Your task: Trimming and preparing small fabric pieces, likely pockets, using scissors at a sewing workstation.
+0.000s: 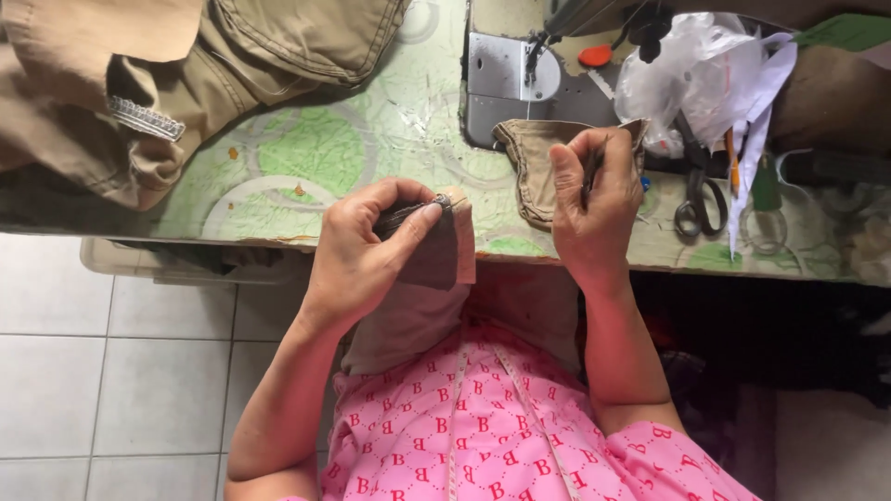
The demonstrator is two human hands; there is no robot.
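We are mid hand-work on a seam: our left hand [371,237] pinches the brown cloth [436,255] at its edge, our right hand [594,199] closes on a thin dark tool [590,172] just beside it. Next needs a steady point to the pinched edge.

A single head-worn camera looks steeply down from close above, facing forward over the person's lap toward the green-patterned counter [316,148] and white tiled floor [93,371].
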